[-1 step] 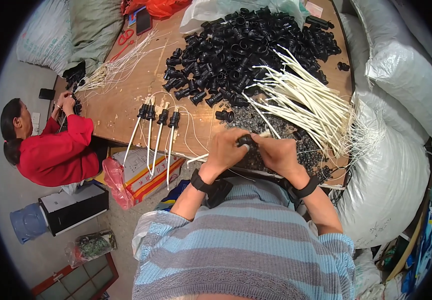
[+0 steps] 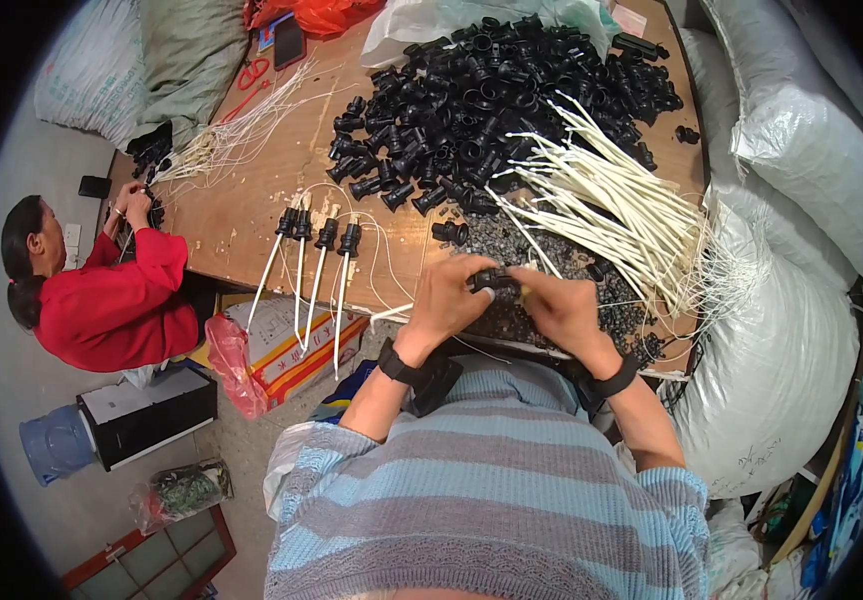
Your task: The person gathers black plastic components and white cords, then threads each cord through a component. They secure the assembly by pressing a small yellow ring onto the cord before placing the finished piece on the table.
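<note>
My left hand [image 2: 449, 298] is closed round a black plastic socket [image 2: 494, 277], held just above the table's near edge. Against the socket's right end, my right hand [image 2: 560, 305] has its fingers pinched together; a pale bit shows at its fingertips, too small to name. Below both hands lies a layer of small dark pieces [image 2: 512, 325]. To the left, several finished-looking black sockets [image 2: 325, 235] lie in a row, their white sleeved wires [image 2: 340, 310] hanging over the edge. A bundle of white sleeved wires [image 2: 612, 205] rests right of my hands.
A large heap of black sockets [image 2: 482, 100] covers the far table. Bulging white sacks [image 2: 782, 350] crowd the right side. At the left, a co-worker in a red top [image 2: 117, 300] handles parts near thin white wires [image 2: 217, 140]. Below stands a carton [image 2: 297, 350].
The black socket has turned in my left hand and now lies more sideways. My right hand has shifted slightly to the right and its fingers have moved at the socket's end.
</note>
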Tool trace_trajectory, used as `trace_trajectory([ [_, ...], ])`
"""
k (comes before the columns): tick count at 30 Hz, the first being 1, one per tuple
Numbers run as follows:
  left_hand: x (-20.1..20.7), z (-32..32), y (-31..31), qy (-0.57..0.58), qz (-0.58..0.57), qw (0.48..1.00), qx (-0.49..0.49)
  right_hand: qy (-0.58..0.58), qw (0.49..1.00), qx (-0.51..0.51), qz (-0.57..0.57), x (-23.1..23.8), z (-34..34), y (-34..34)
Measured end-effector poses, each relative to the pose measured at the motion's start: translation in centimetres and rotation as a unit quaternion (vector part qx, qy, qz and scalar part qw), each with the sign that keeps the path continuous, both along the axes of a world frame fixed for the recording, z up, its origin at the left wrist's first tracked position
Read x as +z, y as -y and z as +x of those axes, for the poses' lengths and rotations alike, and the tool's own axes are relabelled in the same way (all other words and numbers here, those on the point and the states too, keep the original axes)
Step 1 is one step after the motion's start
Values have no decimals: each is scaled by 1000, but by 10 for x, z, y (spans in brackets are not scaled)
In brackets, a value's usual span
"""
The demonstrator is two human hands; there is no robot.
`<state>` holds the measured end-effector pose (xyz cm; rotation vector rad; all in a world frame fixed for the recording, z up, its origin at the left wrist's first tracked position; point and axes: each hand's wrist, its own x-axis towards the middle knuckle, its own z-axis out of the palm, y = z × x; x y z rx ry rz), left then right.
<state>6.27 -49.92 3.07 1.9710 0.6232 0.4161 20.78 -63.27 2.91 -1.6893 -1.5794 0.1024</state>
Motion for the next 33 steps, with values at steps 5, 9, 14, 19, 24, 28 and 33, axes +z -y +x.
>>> trace_trajectory([
  [5, 7, -3, -2, -19, 181, 983, -30, -75, 990, 0, -123, 23, 8, -2],
  [9, 13, -1, 4, -9, 256, 963, -87, -182, 939, 21, -293, 34, 22, -22],
  [14, 5, -12, 7, -21, 279, 950, -138, -346, 864, 67, -361, 32, 15, -19],
  [19, 9, -20, -3, 16, 280, 959, -48, -202, 956, 20, -212, 35, -8, -18],
  [24, 12, -65, -71, 5, 371, 914, 166, -131, 979, -158, -19, 45, 13, -19],
  [28, 18, -82, -103, -73, 537, 792, 283, 51, 995, 47, -72, 36, -16, -17],
  [33, 6, -55, -69, -83, 289, 937, 178, 8, 976, -144, -164, 11, -6, -2],
])
